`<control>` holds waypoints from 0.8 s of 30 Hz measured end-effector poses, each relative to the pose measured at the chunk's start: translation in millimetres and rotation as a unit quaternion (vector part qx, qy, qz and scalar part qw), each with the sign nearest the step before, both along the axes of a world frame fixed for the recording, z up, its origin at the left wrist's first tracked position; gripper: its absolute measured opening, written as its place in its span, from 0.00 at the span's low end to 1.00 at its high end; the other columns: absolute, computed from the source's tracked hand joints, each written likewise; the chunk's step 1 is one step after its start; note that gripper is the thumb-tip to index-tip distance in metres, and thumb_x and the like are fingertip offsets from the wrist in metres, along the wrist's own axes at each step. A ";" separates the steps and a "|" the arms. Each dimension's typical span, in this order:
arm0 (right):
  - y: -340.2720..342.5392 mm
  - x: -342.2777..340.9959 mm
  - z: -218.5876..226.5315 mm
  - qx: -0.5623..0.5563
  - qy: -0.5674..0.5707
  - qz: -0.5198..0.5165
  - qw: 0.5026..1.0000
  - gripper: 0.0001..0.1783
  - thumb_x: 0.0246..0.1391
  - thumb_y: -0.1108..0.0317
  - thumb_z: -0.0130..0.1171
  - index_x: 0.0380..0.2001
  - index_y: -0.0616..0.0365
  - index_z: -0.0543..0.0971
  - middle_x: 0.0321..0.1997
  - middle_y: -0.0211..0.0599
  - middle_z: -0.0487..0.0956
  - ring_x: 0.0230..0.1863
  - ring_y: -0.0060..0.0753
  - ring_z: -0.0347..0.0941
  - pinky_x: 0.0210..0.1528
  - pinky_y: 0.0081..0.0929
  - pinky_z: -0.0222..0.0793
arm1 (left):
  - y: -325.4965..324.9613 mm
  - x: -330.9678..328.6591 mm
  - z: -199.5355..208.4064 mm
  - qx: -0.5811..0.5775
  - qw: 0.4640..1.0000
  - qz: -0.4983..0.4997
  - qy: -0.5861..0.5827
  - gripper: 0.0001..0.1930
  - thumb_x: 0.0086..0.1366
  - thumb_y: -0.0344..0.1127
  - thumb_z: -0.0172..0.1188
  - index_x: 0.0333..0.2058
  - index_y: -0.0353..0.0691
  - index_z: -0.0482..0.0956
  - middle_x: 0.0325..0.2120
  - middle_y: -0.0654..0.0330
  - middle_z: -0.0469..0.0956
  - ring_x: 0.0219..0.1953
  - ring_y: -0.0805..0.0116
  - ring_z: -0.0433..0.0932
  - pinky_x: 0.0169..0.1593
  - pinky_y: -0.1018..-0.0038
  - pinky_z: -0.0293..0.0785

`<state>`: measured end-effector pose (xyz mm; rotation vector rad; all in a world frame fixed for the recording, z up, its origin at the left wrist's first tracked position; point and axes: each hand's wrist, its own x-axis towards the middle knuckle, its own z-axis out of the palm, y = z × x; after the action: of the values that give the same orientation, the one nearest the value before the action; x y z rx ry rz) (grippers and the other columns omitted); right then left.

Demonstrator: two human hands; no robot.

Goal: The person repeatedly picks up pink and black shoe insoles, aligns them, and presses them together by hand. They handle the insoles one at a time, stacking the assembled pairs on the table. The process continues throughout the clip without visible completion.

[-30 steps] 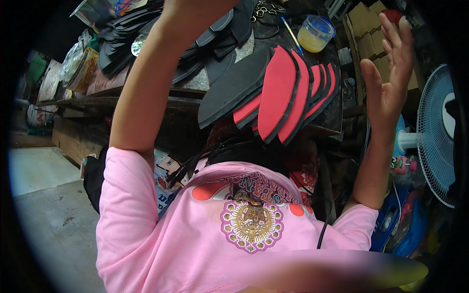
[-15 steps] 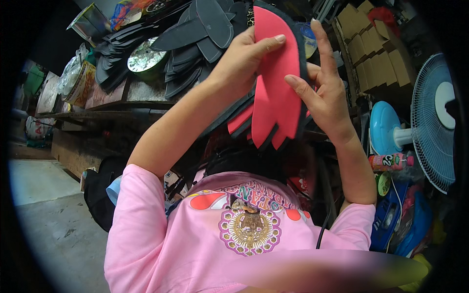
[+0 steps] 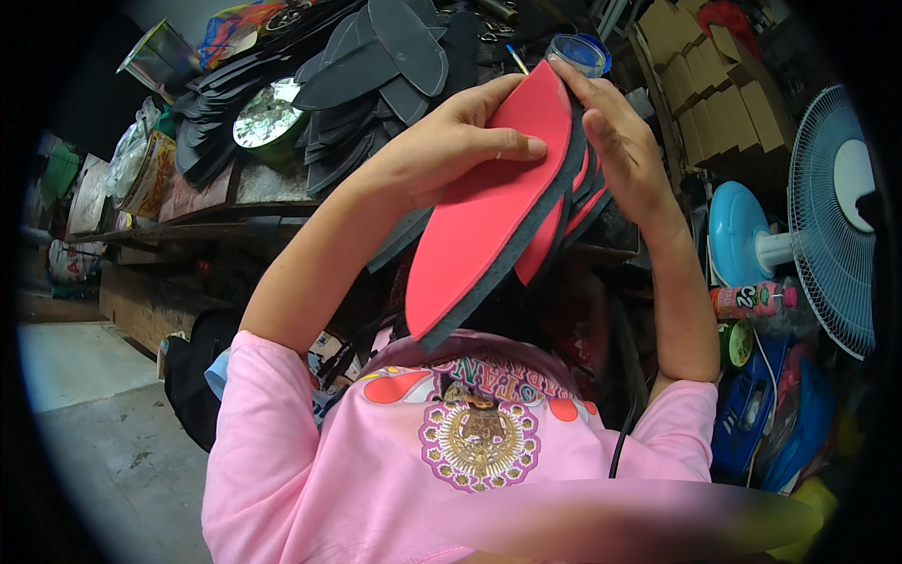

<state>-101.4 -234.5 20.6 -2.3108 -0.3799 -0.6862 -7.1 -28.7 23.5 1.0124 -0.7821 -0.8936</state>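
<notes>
A long red foam shoe sole point(image 3: 489, 226) with a dark grey edge and underside slants across the middle, one end near my shirt. My left hand point(image 3: 460, 146) grips its upper part, thumb on the red face, fingers hidden beneath. Stretched out at its far tip, my right hand point(image 3: 625, 155) has its fingertips against the edge and its thumb raised off the sole. Further red-and-grey soles point(image 3: 540, 249) fan out underneath, partly covered; what supports them is hidden.
Black sole pieces point(image 3: 376, 89) lie heaped on the workbench, beside a round tin point(image 3: 268, 117). A clear tub with a blue rim point(image 3: 578, 56) stands beyond my hands. On the right are cardboard boxes point(image 3: 719, 113), a fan point(image 3: 832, 221) and a pink bottle point(image 3: 747, 301).
The top sole has swung round, its near end now lower and further left. My right thumb has come off the red face, and the right fingers have moved to the sole's tip.
</notes>
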 end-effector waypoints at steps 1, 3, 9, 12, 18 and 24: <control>-1.7 0.8 1.0 0.013 0.019 0.020 1.000 0.40 0.68 0.34 0.37 0.66 0.57 0.70 0.62 0.45 0.74 0.65 0.41 0.68 0.68 0.34 0.58 | -0.1 -1.3 0.0 -0.003 1.000 -0.005 0.005 0.33 0.62 0.28 0.65 0.64 0.32 0.63 0.47 0.58 0.79 0.45 0.75 0.81 0.50 0.76 0.80; -5.2 2.7 2.7 0.032 0.037 0.051 0.997 0.43 0.68 0.33 0.34 0.66 0.62 0.70 0.64 0.47 0.72 0.67 0.42 0.65 0.71 0.35 0.53 | 0.2 -3.3 -0.5 -0.002 1.000 -0.008 0.010 0.34 0.62 0.28 0.66 0.64 0.31 0.63 0.46 0.58 0.79 0.44 0.75 0.81 0.49 0.76 0.80; -8.8 -9.2 -6.0 0.052 0.067 0.108 0.991 0.45 0.66 0.30 0.34 0.62 0.60 0.74 0.58 0.42 0.75 0.59 0.37 0.71 0.65 0.32 0.60 | 3.3 3.9 -8.6 -0.022 0.999 0.005 0.047 0.29 0.61 0.29 0.65 0.61 0.33 0.68 0.44 0.59 0.79 0.44 0.75 0.82 0.49 0.77 0.80; -5.4 -20.8 -15.0 0.065 0.082 0.129 0.986 0.47 0.63 0.27 0.37 0.60 0.60 0.77 0.50 0.39 0.75 0.47 0.31 0.73 0.54 0.29 0.67 | 3.9 10.4 -13.3 -0.032 0.997 0.030 0.059 0.24 0.61 0.30 0.65 0.56 0.36 0.72 0.42 0.60 0.81 0.42 0.75 0.82 0.48 0.77 0.80; -10.8 -28.1 0.5 0.048 0.045 0.120 0.991 0.45 0.63 0.28 0.40 0.59 0.60 0.78 0.51 0.40 0.76 0.48 0.32 0.73 0.53 0.30 0.68 | 2.7 9.2 -15.5 -0.013 0.997 0.050 0.065 0.24 0.61 0.30 0.64 0.56 0.36 0.72 0.39 0.61 0.81 0.40 0.76 0.82 0.45 0.79 0.81; 18.3 -28.9 -22.8 -0.011 0.032 0.065 0.997 0.45 0.59 0.24 0.38 0.69 0.42 0.68 0.44 0.41 0.80 0.40 0.38 0.79 0.42 0.32 0.76 | 2.4 9.9 -14.6 -0.017 0.996 0.074 0.055 0.25 0.60 0.29 0.63 0.57 0.36 0.72 0.40 0.60 0.81 0.39 0.75 0.82 0.45 0.78 0.81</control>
<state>-130.3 -216.2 -2.1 -2.2999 -0.5067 -0.5458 2.8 -26.3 8.9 0.9699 -0.6204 -0.7993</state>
